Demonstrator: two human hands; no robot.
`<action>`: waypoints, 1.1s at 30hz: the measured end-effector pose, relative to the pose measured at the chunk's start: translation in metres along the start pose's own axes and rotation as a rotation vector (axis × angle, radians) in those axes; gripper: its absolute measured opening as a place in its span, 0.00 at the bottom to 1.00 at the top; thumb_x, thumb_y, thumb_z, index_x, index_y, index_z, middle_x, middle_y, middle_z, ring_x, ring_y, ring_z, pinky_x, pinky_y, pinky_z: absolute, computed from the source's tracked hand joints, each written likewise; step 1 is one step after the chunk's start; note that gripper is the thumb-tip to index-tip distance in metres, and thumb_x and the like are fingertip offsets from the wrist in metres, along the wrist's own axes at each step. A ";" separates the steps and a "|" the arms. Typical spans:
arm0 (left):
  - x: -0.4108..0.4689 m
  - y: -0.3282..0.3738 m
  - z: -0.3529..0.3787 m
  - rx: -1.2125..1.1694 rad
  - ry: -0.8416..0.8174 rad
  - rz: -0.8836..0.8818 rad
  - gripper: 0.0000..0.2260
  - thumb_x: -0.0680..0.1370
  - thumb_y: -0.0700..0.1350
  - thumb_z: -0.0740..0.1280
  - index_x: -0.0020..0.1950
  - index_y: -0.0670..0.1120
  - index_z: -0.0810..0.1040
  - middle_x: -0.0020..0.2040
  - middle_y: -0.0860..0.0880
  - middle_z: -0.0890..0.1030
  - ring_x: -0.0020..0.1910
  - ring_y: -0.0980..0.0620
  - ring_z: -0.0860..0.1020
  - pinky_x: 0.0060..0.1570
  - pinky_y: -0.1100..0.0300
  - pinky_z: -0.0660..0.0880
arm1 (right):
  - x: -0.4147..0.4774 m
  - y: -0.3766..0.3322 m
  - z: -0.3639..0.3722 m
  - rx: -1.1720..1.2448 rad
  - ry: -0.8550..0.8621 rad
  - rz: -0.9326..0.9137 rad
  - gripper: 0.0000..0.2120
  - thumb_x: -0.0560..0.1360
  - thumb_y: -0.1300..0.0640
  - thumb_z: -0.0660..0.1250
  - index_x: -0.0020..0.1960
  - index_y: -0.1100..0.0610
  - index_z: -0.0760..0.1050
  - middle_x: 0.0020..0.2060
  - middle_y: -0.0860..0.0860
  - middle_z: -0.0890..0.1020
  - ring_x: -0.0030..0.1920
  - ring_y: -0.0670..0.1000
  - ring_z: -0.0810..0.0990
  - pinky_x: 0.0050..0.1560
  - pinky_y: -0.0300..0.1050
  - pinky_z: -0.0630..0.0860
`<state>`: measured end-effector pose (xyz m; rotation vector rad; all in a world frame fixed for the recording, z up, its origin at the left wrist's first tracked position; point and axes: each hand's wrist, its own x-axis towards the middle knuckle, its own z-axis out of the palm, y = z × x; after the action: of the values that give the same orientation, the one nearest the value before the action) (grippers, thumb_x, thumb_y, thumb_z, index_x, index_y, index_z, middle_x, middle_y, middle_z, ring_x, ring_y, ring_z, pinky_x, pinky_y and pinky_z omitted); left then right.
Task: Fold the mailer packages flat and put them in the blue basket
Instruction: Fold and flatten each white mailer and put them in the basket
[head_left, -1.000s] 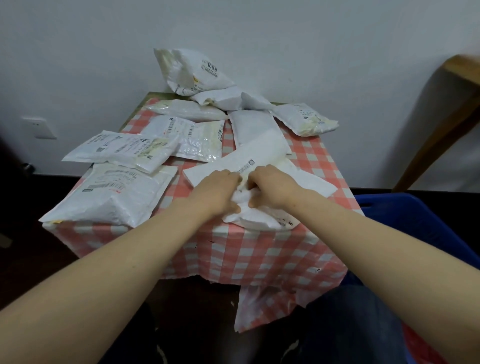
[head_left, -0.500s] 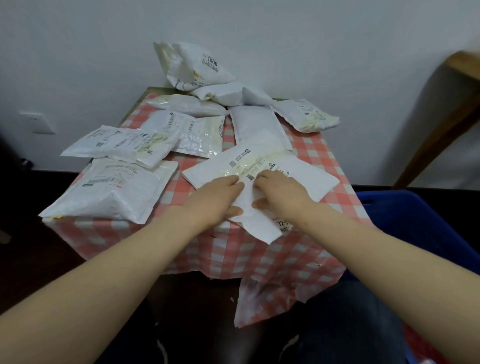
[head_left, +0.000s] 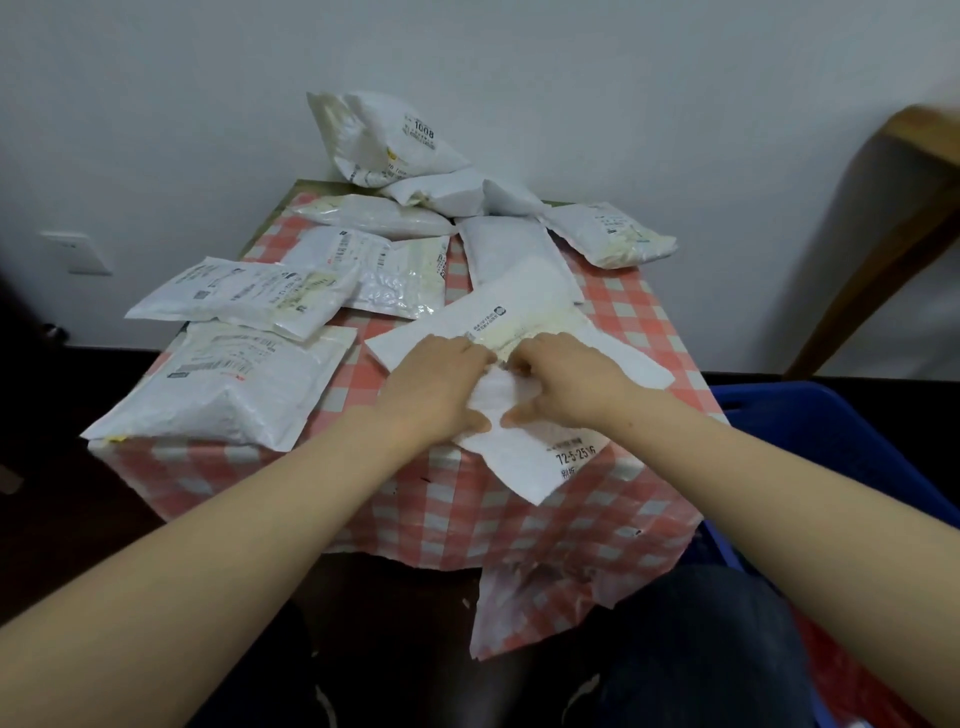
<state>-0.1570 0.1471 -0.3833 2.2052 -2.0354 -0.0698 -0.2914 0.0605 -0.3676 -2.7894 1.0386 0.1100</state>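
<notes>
Since half a second ago, both hands have gathered the white mailer (head_left: 524, 441) at its middle. Left hand (head_left: 434, 387) and right hand (head_left: 563, 379) pinch it, fingers curled, on the desk's (head_left: 649, 317) near edge. Its long axis runs far-left to near-right; the blue basket (head_left: 831, 452) sits right, nearer the right hand.

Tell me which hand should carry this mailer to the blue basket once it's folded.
Probably the right hand: the blue basket stands beside the table on that side. Both it and the left hand grip the mailer mid-fold, so the left would have to cross over.
</notes>
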 end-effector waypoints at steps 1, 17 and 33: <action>0.000 -0.001 0.001 0.028 -0.021 0.041 0.28 0.72 0.54 0.71 0.68 0.47 0.69 0.64 0.48 0.73 0.63 0.47 0.70 0.62 0.56 0.64 | 0.000 0.003 -0.002 -0.011 -0.021 -0.003 0.27 0.68 0.43 0.73 0.61 0.54 0.71 0.56 0.49 0.74 0.59 0.52 0.71 0.58 0.52 0.72; 0.008 0.007 -0.007 -0.093 -0.191 -0.042 0.15 0.72 0.44 0.70 0.58 0.50 0.75 0.57 0.49 0.77 0.57 0.48 0.74 0.52 0.59 0.67 | -0.002 0.000 -0.002 0.094 -0.058 -0.038 0.13 0.69 0.54 0.74 0.49 0.54 0.73 0.44 0.47 0.75 0.48 0.51 0.74 0.45 0.44 0.70; 0.034 0.029 0.002 0.011 -0.238 0.026 0.36 0.68 0.56 0.75 0.69 0.47 0.64 0.64 0.49 0.73 0.63 0.46 0.71 0.58 0.50 0.72 | 0.012 0.036 -0.001 0.013 -0.092 0.029 0.28 0.65 0.49 0.77 0.62 0.52 0.73 0.59 0.49 0.76 0.60 0.55 0.74 0.59 0.56 0.73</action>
<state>-0.1834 0.1114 -0.3795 2.2719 -2.1860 -0.3341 -0.3062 0.0259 -0.3728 -2.7295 1.0544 0.2316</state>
